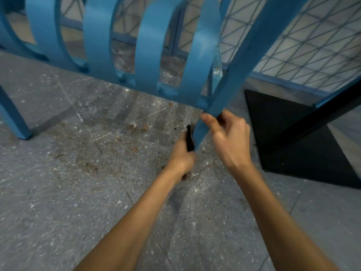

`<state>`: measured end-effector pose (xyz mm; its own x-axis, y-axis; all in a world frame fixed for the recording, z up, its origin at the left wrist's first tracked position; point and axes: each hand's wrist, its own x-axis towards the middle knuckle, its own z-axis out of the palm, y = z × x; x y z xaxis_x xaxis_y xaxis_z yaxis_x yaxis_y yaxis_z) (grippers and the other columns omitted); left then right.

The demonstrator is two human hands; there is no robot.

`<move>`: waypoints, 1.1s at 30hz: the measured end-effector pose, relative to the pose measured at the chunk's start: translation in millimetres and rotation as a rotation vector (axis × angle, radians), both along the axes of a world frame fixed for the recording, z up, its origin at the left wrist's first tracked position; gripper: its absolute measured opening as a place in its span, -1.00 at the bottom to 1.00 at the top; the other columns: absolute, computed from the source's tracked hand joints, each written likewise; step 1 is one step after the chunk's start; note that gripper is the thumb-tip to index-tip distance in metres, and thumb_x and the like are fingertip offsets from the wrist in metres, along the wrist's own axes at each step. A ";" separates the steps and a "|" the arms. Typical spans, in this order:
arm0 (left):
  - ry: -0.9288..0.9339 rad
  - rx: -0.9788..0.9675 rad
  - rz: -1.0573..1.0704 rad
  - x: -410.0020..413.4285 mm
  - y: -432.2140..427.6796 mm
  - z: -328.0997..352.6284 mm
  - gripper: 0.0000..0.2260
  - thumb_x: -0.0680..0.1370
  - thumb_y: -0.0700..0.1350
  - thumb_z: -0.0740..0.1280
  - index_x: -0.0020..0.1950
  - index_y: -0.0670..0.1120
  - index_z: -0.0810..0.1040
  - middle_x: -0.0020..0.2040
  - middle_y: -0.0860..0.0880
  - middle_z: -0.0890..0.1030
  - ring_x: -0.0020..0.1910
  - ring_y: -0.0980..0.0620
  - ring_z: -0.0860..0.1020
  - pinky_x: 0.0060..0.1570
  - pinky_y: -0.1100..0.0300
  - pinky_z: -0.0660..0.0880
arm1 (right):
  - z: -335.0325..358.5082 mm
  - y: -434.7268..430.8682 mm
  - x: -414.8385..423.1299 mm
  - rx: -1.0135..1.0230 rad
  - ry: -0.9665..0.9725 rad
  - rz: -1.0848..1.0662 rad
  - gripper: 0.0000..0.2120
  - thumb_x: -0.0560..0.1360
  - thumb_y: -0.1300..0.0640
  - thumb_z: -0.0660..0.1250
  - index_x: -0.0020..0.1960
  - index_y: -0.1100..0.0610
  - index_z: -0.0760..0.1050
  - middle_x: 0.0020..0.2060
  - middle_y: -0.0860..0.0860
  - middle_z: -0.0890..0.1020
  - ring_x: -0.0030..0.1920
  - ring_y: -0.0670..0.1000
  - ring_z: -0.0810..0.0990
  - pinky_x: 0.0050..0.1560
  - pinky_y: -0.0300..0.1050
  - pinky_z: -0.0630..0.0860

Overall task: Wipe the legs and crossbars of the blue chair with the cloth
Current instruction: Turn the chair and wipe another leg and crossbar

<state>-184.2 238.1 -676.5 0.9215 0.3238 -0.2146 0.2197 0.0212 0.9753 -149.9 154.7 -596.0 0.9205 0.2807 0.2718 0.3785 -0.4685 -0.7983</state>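
The blue chair [148, 45] fills the top of the view, its curved back slats and woven seat seen from behind. Its rear right leg [201, 132] slants down to the floor at centre. My right hand [228, 137] grips that leg just under the back rail, thumb across its front. My left hand [181, 155] is lower, by the foot of the same leg, closed on a dark cloth [189, 139] pressed against the leg's left side. Most of the cloth is hidden in the fist.
Grey speckled floor tiles with brown dirt stains [88, 165] lie left of my hands. Another blue leg [13, 118] stands at far left. A black object [300, 137] sits on the floor at right, close to my right hand.
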 end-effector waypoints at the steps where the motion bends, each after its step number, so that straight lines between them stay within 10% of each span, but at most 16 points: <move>1: -0.061 -0.013 0.035 3.1 2.6 13.6 -0.56 0.54 -0.39 0.15 0.35 -0.01 0.34 0.07 -0.07 0.58 0.03 -0.15 0.58 -0.38 0.26 0.49 | 1.1 3.1 0.4 -0.022 -0.025 0.005 -0.88 0.52 0.07 0.37 -0.02 0.11 0.61 -0.26 -0.03 0.68 -0.24 -0.12 0.62 -0.22 -0.24 0.52; 4: -0.268 -0.061 0.196 8.0 2.4 35.3 -0.62 0.51 -0.43 0.17 0.24 -0.07 0.37 0.03 -0.25 0.57 0.09 -0.24 0.55 -0.04 -0.08 0.55 | 5.2 13.6 2.2 -0.097 -0.084 0.087 -0.79 0.51 0.06 0.37 0.05 0.17 0.64 -0.21 0.00 0.70 -0.20 -0.10 0.63 -0.19 -0.30 0.49; 8: -0.476 -0.144 0.377 5.4 -5.7 -6.7 -0.47 0.46 -0.58 0.15 0.32 -0.12 0.29 0.23 0.01 0.46 0.22 0.24 0.47 0.21 0.32 0.39 | 12.8 18.7 7.3 -0.303 -0.119 0.251 -0.76 0.55 0.08 0.33 0.04 0.26 0.61 -0.27 -0.03 0.56 -0.21 -0.15 0.47 -0.24 -0.28 0.29; 12: -0.145 -0.150 0.298 -17.4 7.0 -58.1 -0.49 0.45 -0.57 0.20 0.33 -0.18 0.35 0.22 -0.06 0.53 0.20 0.17 0.52 0.23 0.22 0.46 | 22.6 12.0 22.3 -0.513 -0.097 0.501 -0.80 0.57 0.22 0.26 0.15 0.28 0.51 0.05 0.12 0.64 0.12 0.10 0.59 0.06 -0.11 0.43; 17: 0.258 0.015 0.279 -31.5 6.5 -58.2 -0.39 0.45 -0.49 0.13 0.40 0.01 0.29 0.26 -0.02 0.51 0.21 -0.13 0.50 0.21 -0.02 0.48 | 11.9 -14.3 32.7 -0.611 0.017 0.563 -0.57 0.56 0.27 0.26 0.41 0.10 0.38 0.24 0.03 0.58 0.23 -0.05 0.55 0.22 -0.28 0.43; 23: 0.142 0.061 0.285 -50.1 -44.1 7.3 -0.34 0.55 -0.24 0.23 0.56 0.03 -0.02 0.43 0.08 0.20 0.42 0.06 0.25 0.44 0.13 0.19 | -62.0 -31.9 -14.1 0.095 0.988 0.377 -0.67 0.57 -0.14 0.20 0.30 -0.12 0.47 0.19 -0.09 0.61 0.11 -0.10 0.60 -0.03 -0.18 0.55; 26: 0.160 0.014 0.044 -49.0 -43.2 19.4 -0.30 0.50 -0.25 0.28 0.55 0.08 0.03 0.33 0.07 0.39 0.23 0.15 0.44 0.28 0.17 0.41 | -76.0 -38.1 -25.5 0.502 1.373 0.337 -0.58 0.56 -0.15 0.13 0.20 0.03 0.60 0.10 0.05 0.67 0.06 0.00 0.66 -0.03 -0.13 0.60; 29: 0.191 -0.045 -0.139 -55.8 -15.4 31.6 -0.55 0.52 -0.34 0.27 0.35 0.03 0.43 0.05 0.11 0.62 -0.03 0.30 0.59 -0.07 0.44 0.49 | -85.1 -54.2 -23.2 0.833 1.473 0.211 -0.54 0.55 -0.08 0.12 0.02 0.20 0.68 0.00 0.19 0.69 -0.07 0.12 0.70 -0.06 0.00 0.62; 33: 0.151 0.168 0.093 -56.1 45.1 55.5 -0.81 0.57 -0.19 0.26 0.01 -0.02 0.66 -0.05 0.10 0.70 0.02 0.15 0.63 -0.01 0.26 0.53 | -80.6 -48.6 -6.6 1.034 1.227 0.215 -0.53 0.58 -0.05 0.07 0.06 0.21 0.67 0.03 0.19 0.65 0.00 0.18 0.64 -0.07 -0.01 0.59</move>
